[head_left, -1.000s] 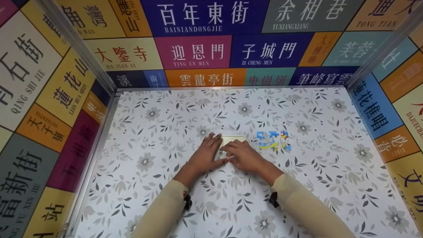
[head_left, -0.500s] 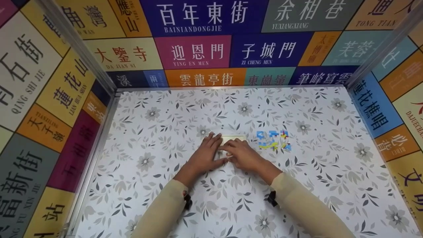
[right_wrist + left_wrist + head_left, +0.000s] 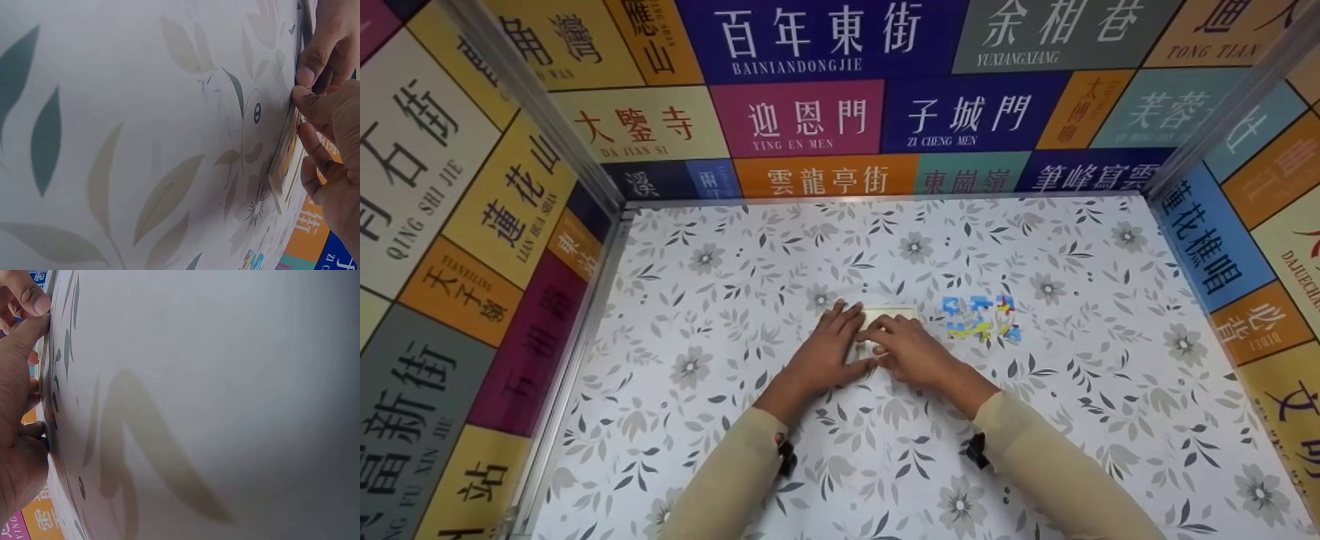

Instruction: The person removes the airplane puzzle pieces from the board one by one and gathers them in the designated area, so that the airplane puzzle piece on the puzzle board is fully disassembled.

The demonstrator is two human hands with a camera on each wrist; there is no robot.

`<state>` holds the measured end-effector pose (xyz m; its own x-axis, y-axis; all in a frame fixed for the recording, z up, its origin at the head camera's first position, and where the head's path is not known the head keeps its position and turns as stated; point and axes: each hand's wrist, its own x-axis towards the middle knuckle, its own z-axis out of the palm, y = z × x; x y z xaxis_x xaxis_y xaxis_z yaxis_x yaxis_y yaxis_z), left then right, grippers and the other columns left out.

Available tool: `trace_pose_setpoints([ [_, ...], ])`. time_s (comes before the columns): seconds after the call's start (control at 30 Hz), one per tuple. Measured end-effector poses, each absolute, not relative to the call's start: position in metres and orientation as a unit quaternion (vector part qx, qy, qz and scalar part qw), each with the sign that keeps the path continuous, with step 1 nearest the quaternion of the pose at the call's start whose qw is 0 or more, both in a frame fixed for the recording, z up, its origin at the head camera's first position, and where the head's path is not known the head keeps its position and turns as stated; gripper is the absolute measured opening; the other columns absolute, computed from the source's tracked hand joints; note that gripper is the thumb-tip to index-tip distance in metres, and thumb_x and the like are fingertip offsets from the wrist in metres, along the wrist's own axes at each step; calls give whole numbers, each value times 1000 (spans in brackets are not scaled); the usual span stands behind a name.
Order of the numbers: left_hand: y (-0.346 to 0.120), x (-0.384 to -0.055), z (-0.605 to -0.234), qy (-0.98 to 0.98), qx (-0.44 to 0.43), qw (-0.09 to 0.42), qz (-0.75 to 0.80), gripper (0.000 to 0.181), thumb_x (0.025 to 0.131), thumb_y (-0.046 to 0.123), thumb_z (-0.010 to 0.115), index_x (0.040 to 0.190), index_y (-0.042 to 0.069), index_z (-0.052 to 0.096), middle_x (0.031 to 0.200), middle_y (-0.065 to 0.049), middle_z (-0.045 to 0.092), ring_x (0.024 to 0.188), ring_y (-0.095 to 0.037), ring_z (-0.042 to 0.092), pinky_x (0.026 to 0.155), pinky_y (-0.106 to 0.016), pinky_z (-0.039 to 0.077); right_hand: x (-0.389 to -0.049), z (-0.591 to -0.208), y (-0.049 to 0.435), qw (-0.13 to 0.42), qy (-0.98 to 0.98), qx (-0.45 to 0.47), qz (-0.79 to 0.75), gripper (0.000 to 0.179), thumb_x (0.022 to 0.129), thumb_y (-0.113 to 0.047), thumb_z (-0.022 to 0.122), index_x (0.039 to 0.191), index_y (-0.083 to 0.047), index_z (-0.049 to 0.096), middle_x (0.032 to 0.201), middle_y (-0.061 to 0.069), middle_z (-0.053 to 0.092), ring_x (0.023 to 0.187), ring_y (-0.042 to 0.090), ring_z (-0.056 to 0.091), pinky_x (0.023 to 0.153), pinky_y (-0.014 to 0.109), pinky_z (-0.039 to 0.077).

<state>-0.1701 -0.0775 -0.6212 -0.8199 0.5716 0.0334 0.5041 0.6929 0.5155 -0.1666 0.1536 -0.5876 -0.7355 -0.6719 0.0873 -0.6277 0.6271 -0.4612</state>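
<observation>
Between both hands lies a shallow cream puzzle tray (image 3: 889, 310), largely covered by them in the head view. My left hand (image 3: 828, 349) rests along the tray's left side, its fingers stretched out and its thumb at the near edge. My right hand (image 3: 913, 352) bends its fingers over the tray, thumb tip at the near rim close to the left thumb. In the right wrist view, the tray (image 3: 275, 183) shows some colour inside, beneath the right fingertips (image 3: 308, 130). I cannot tell whether those fingers pinch a piece.
Several loose blue, yellow and red jigsaw pieces (image 3: 981, 319) lie spread out just right of the tray. A white cloth with grey leaves and flowers (image 3: 735, 300) covers the table. Colourful panels with writing (image 3: 810, 116) wall it in at the back and sides.
Both hands stay almost in place at the tray. The right fingers and wrist shift very slightly; the loose pieces lie as before.
</observation>
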Motion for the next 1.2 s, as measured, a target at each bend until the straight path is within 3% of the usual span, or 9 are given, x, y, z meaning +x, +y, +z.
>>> trace_pose_setpoints([
  [0.47,-78,-170,-623,915,290,67,273,88,105,55,66,170,3,40,182,-13,32,173,-42,17,140,-60,19,-165,-590,155,7,891,-388,-237,40,96,-1,82,132,-16,75,133,11,66,112,32,63,96,50,56],
  [0.83,-78,-170,-623,916,289,65,272,89,104,55,66,170,2,39,182,-13,32,173,-42,17,140,-59,19,-169,-588,155,14,883,-408,-232,35,97,-2,81,130,-15,80,130,12,63,110,32,59,93,48,56],
  [1.07,-78,-169,-623,916,285,60,274,90,103,56,68,170,2,40,182,-13,33,173,-42,18,141,-58,18,-171,-590,153,45,888,-410,-203,35,96,0,78,129,-13,80,134,12,62,118,33,58,97,51,55],
  [1.2,-78,-168,-620,915,282,64,281,90,104,57,69,170,2,41,182,-13,33,173,-42,18,141,-59,19,-173,-589,152,59,887,-409,-205,30,98,-1,77,125,-12,81,134,13,61,118,33,56,93,52,54],
])
